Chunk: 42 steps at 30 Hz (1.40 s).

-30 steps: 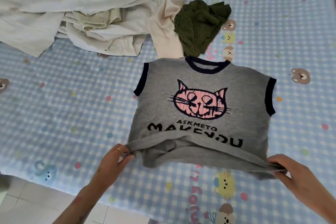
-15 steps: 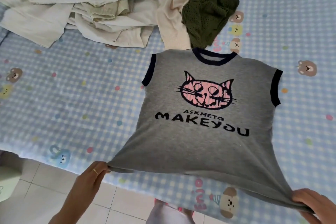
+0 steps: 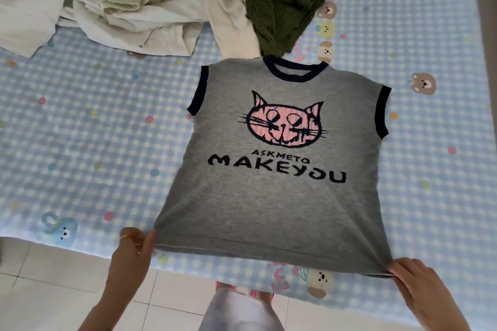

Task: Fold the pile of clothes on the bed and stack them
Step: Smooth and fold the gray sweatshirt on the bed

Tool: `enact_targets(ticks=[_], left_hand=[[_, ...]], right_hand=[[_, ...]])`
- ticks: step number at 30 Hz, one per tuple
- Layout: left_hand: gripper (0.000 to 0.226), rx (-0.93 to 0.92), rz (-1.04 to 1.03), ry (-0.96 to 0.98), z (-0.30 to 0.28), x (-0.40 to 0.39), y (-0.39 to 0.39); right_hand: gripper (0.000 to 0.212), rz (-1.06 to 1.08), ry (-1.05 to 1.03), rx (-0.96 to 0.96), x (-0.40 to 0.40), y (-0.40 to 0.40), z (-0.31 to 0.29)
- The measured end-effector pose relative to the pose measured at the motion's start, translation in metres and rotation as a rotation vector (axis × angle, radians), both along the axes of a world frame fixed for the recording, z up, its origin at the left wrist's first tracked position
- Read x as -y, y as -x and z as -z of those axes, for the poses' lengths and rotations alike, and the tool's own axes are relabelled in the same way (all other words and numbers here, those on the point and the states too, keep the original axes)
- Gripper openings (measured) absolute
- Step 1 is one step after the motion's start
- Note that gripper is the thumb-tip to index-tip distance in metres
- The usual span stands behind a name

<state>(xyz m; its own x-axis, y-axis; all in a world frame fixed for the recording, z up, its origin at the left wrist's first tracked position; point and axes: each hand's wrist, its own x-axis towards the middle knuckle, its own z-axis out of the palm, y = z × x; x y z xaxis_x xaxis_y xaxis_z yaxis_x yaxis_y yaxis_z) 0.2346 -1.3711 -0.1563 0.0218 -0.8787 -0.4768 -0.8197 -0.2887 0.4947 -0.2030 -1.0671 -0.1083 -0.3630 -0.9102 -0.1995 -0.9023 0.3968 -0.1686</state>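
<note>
Both forearms are extended from the lower edge of the frame. The left hand (image 3: pixel 134 247), lower left of centre, is closed in a pinch on one hem corner of the grey sleeveless cat-print top (image 3: pixel 282 196); the right hand (image 3: pixel 419 285), lower right, is curled round the other. The top is spread face-up on the blue checked bed sheet (image 3: pixel 80 142), below the pile of cream clothes (image 3: pixel 121 8) and the dark green knitted garment (image 3: pixel 282 8).

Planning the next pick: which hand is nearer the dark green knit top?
Left, narrowly. The left hand sits below-left of the green knit top; the right hand sits lower and farther right.
</note>
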Motion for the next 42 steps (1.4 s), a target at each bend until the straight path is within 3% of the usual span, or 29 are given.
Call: enact_targets(ticks=[3, 8, 11, 14, 17, 19, 21, 22, 25, 27, 30, 32, 37, 40, 42], left_hand=[[0.026, -0.069, -0.198, -0.094, 0.003, 0.005, 0.012], [0.025, -0.031, -0.212, -0.103, -0.008, 0.001, -0.006], [0.025, 0.014, -0.195, -0.109, -0.003, -0.001, -0.021], [0.025, 0.073, -0.147, -0.159, 0.0, -0.003, -0.023], [0.024, 0.202, -0.003, -0.021, -0.004, -0.007, -0.01], [0.035, 0.272, 0.139, 0.156, -0.01, -0.01, 0.022], [0.045, 0.182, 0.28, 0.278, -0.011, -0.019, 0.077], [0.05, 0.122, 0.471, 0.343, -0.009, -0.025, 0.109], [0.053, -0.015, 0.903, 0.338, 0.013, -0.032, 0.19], [0.055, 0.097, 0.972, 0.35, 0.035, -0.022, 0.204], [0.06, 0.244, 1.099, 0.357, 0.061, -0.007, 0.168], [0.061, 0.275, 1.088, 0.361, 0.068, -0.006, 0.132], [0.061, 0.345, 0.823, 0.211, 0.052, -0.002, 0.05], [0.061, 0.383, 0.604, 0.189, 0.033, 0.003, 0.016], [0.069, 0.383, 0.507, 0.189, 0.026, 0.009, 0.031]], right_hand=[[0.039, 0.033, -0.004, -0.004, -0.007, -0.007, -0.009], [0.036, 0.055, 0.006, -0.032, -0.03, -0.013, -0.028], [0.008, 0.01, 0.047, -0.083, -0.045, -0.015, -0.024], [0.025, 0.034, -0.051, -0.074, -0.047, -0.018, -0.015], [0.037, 0.058, -0.02, -0.072, -0.039, -0.025, -0.01], [0.029, 0.21, 0.075, -0.096, -0.008, -0.04, -0.008], [0.027, 0.321, 0.175, -0.08, 0.048, -0.071, 0.004], [0.03, 0.32, 0.184, -0.036, 0.086, -0.091, 0.013], [0.05, 0.137, 0.065, 0.078, 0.185, -0.143, 0.048], [0.055, 0.098, -0.013, 0.062, 0.209, -0.138, 0.071], [0.056, 0.078, -0.084, -0.009, 0.165, -0.096, 0.098], [0.056, 0.12, -0.124, -0.039, 0.115, -0.065, 0.098], [0.059, 0.47, -0.187, 0.062, 0.009, -0.023, 0.066], [0.056, 0.621, -0.091, 0.094, -0.009, -0.018, 0.043], [0.06, 0.651, -0.038, 0.007, 0.018, -0.025, 0.041]])
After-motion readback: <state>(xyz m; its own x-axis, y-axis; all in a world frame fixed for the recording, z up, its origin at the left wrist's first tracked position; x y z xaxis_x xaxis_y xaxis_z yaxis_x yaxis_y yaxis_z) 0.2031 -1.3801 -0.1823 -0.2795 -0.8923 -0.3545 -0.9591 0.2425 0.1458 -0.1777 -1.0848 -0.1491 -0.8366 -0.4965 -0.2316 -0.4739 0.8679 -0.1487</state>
